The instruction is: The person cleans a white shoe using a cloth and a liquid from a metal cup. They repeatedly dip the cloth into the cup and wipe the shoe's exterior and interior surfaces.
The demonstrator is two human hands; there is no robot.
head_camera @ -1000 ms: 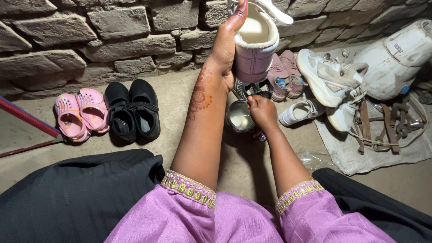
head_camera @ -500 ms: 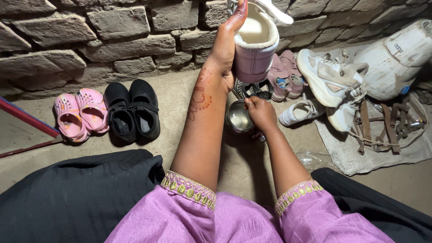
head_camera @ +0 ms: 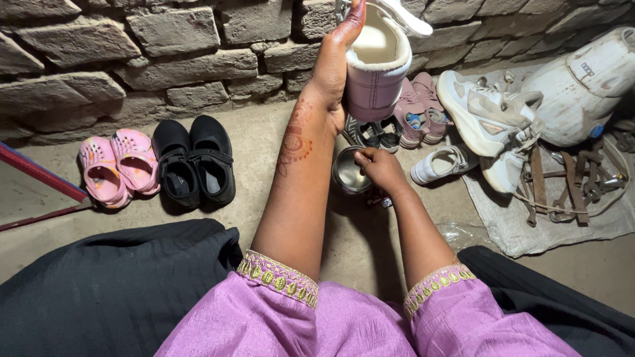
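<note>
My left hand is raised in front of the stone wall and grips a pale lilac high-top shoe by its heel side, opening toward me. Below it a small metal cup stands on the floor. My right hand reaches over the cup's right rim with its fingers curled down into the mouth. Whether they pinch anything is hidden. A small colourful object lies just under that wrist.
Pink clogs and black shoes stand at the left by the wall. To the right are mauve child shoes, white sneakers, a white sandal, brown strap sandals on a grey cloth, and a white jerrycan.
My right hand has slid a little left, from the cup's right edge to over its mouth. The left hand and the shoe have stayed in place.
</note>
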